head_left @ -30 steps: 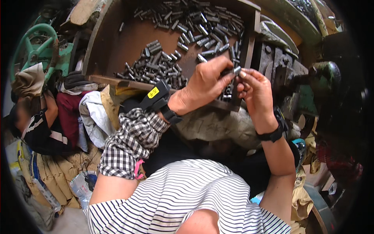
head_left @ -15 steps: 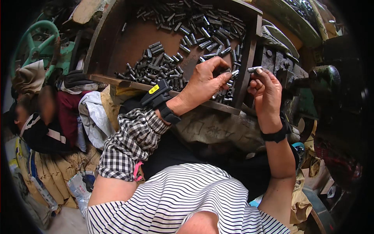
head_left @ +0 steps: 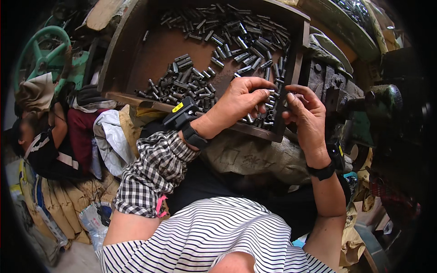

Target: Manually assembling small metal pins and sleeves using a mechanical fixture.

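Many short metal tubes (head_left: 182, 84) lie in a wooden tray (head_left: 134, 98) in front of me, heaped near its front and spread along its back and right side. Over the tray's front right corner, my left hand (head_left: 243, 102) has its thumb and forefinger closed in near some shiny tubes (head_left: 268, 111); whether one is between the fingertips is unclear. Just outside the tray's right wall, my right hand (head_left: 307, 111) is curled, thumb against forefinger, facing the left hand. What it pinches, if anything, is hidden by the fingers.
Dark, greasy machinery (head_left: 382, 102) stands close on the right. A grey sack (head_left: 250, 157) lies under the tray's front edge. At the far left are a green handwheel (head_left: 43, 57) and another person (head_left: 45, 141). Folded brown sacks (head_left: 63, 200) are stacked at the lower left.
My right hand has turned and lowered slightly; the metal tube that showed at its fingertips is no longer visible. My left forefinger has stretched out to the right, nearer the right hand.
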`<state>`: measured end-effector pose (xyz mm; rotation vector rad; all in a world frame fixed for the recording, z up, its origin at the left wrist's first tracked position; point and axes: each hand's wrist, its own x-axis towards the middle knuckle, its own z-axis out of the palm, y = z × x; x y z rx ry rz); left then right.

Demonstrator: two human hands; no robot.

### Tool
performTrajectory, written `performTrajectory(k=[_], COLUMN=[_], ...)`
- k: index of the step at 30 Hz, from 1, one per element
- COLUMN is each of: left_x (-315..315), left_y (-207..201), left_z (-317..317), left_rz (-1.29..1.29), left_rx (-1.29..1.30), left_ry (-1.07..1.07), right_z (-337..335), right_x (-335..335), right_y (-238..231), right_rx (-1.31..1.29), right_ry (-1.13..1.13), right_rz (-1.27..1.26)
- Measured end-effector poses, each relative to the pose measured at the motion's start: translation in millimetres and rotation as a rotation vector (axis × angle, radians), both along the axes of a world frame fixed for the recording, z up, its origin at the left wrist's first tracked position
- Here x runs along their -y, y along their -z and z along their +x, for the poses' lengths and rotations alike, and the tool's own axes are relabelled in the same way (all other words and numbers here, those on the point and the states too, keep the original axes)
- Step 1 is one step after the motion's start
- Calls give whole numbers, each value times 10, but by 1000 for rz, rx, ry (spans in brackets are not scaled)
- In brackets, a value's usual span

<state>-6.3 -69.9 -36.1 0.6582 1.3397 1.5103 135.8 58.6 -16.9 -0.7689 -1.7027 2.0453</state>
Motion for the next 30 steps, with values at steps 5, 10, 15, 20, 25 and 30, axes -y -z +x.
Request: performTrajectory(k=[5,10,15,20,25,30], left_x=[-45,-71,-104,-103,-129,-162], left_y=[74,103,79,64,70,89], left_z=[-12,-36,-27,-6,-5,4], left_rz=[72,103,84,58,47,38], left_rx=[164,296,289,242,164,135], left_ry=[-31,-15,-6,-7,-13,-22], right_z=[-45,-6,-9,-5,-18,-22], right_x=[-27,-108,-129,-127,-134,-161], right_y=[-1,111,125,151,133,145], right_rx=[-79,-58,-28,-33,-29,-14], right_ry=[65,26,14,9,36,37], right_rz=[-299,-264,-296,-364,-467,-510])
